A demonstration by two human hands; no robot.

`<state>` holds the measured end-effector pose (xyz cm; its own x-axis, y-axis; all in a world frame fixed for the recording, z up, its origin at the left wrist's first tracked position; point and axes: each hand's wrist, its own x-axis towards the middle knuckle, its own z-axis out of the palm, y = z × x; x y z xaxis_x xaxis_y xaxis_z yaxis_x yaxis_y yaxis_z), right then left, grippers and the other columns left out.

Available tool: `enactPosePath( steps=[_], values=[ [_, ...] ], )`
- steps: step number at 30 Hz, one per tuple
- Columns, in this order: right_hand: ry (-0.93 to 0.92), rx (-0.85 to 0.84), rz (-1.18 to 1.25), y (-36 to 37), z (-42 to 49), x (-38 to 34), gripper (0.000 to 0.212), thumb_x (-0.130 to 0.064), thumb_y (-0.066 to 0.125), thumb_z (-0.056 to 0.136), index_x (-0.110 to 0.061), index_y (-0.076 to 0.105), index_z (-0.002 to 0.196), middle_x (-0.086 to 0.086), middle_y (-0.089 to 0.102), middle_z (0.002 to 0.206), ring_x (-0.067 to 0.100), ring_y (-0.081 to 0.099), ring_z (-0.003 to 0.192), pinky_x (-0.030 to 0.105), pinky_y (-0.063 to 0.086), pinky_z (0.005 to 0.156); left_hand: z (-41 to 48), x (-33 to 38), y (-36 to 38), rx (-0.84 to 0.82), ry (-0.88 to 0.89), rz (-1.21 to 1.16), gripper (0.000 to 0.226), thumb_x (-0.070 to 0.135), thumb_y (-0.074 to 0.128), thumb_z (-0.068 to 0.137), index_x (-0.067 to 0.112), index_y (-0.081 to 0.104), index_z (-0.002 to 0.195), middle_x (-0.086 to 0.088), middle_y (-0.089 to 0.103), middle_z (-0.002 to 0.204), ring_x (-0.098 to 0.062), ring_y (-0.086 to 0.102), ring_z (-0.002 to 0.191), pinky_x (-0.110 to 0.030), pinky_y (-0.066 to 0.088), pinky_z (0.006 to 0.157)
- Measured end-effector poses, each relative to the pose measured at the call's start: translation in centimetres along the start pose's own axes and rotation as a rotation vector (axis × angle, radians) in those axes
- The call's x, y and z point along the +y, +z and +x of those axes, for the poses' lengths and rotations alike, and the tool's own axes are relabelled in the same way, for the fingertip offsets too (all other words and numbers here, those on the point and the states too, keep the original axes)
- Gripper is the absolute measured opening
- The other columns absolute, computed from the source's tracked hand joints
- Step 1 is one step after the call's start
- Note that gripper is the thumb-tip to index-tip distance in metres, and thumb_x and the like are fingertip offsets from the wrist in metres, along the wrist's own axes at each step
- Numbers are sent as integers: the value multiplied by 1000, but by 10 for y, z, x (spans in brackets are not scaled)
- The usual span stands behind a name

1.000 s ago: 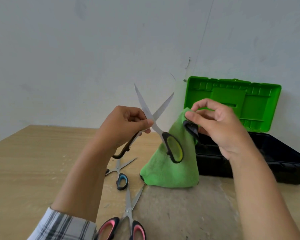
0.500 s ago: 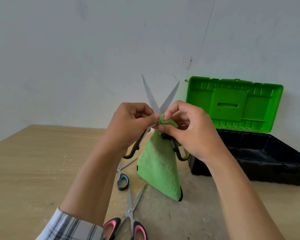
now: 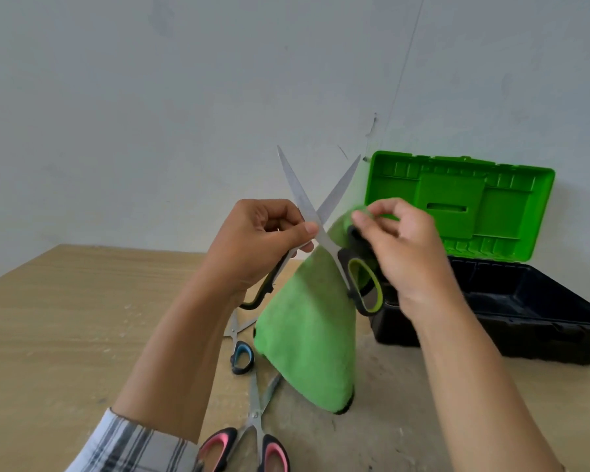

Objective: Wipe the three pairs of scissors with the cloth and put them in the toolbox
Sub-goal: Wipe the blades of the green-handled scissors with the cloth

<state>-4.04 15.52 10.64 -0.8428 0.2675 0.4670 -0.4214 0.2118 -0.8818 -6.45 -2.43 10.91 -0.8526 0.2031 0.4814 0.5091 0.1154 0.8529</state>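
Observation:
My left hand [image 3: 256, 247] grips one handle of the black and yellow-green scissors [image 3: 321, 226], held up with the blades spread in an X. Beside the other handle, my right hand [image 3: 402, 253] pinches the top of the green cloth [image 3: 307, 335], which hangs down behind the scissors to the table. On the table below lie the blue-handled scissors [image 3: 241, 352], partly hidden by my left arm, and the pink-handled scissors [image 3: 258, 434]. At the right stands the toolbox [image 3: 511, 301], black base, green lid [image 3: 460, 206] raised.
The wooden table [image 3: 65, 318] has a worn grey patch [image 3: 372, 434] under the cloth and toolbox. A pale wall rises close behind the table and the toolbox lid leans towards it.
My right hand has drawn the cloth off the blade crossing, rightward to the scissors' right handle. The left hand keeps its grip with the blades spread.

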Motion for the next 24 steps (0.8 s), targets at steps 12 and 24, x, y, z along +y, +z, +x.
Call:
enactPosePath(
  steps=[12, 24],
  values=[
    [28, -78, 259, 10, -12, -15, 21, -13, 76, 86, -21, 58, 78, 5, 76, 73, 19, 72, 66, 32, 60, 62, -1, -3, 1, -77, 58, 17, 19, 26, 75, 82, 13, 69, 69, -8, 73, 68, -35, 57, 68, -40, 44, 72],
    [81, 146, 283, 15, -9, -13, 46, -5, 79, 84, -22, 37, 94, 1, 72, 67, 19, 66, 64, 37, 59, 65, 1, -6, 0, -161, 34, 87, 18, 24, 74, 84, 13, 69, 70, -2, 73, 65, -12, 58, 61, -35, 46, 73]
  ],
)
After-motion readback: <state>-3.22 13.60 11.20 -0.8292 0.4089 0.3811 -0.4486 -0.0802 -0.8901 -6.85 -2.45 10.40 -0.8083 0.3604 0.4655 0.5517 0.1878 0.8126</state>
